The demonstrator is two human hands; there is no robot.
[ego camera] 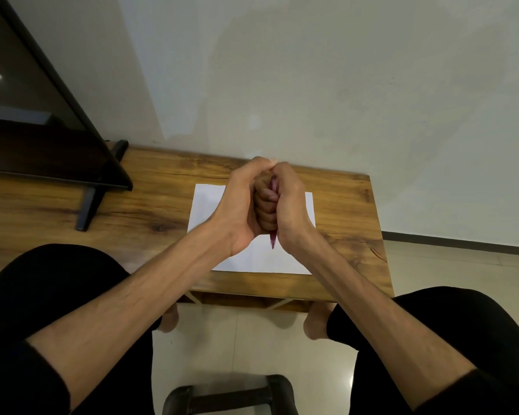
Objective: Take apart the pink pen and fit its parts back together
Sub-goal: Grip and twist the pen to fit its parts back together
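Observation:
The pink pen [272, 240] is held upright between both hands above a white sheet of paper [262, 259] on the wooden table [150, 202]. Its pointed tip sticks out below the palms, and a short pink stretch shows between the fingers near the top. My left hand [240, 205] and my right hand [289, 208] are pressed together, fingers curled around the pen, so most of its body is hidden. I cannot tell whether the pen is in one piece.
A dark monitor [42, 121] on a black stand [87, 211] fills the table's left side. A pale wall rises behind the table. My knees in black trousers, bare feet and a dark stool [228, 393] are below the table's front edge.

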